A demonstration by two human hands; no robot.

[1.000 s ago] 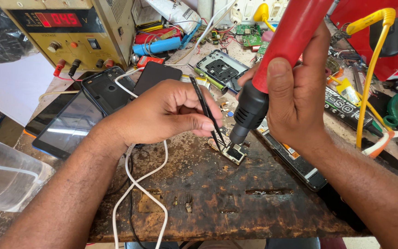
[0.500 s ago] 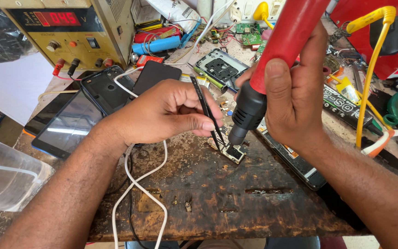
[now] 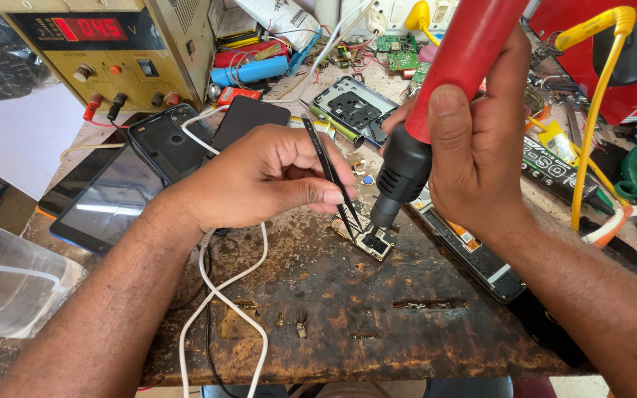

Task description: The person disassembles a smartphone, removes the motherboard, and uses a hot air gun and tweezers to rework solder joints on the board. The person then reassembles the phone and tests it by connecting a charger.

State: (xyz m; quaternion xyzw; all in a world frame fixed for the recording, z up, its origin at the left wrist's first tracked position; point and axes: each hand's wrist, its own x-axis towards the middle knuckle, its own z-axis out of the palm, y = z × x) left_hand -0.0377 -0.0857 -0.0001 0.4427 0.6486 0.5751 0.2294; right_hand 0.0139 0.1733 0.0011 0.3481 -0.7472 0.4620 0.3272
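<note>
My left hand pinches black tweezers, their tips down on a small circuit board lying on the worn wooden worktop. My right hand grips a red and black hot-air tool, held steeply with its nozzle just above the same board, right beside the tweezer tips.
A yellow bench power supply with a red display stands at the back left. Phones and a black back cover lie left of my hand. An opened phone frame, another phone, white cable, yellow cable and tools crowd the bench.
Almost nothing has shifted. Both hands keep the tweezers and the hot-air tool on the small board in the same pose.
</note>
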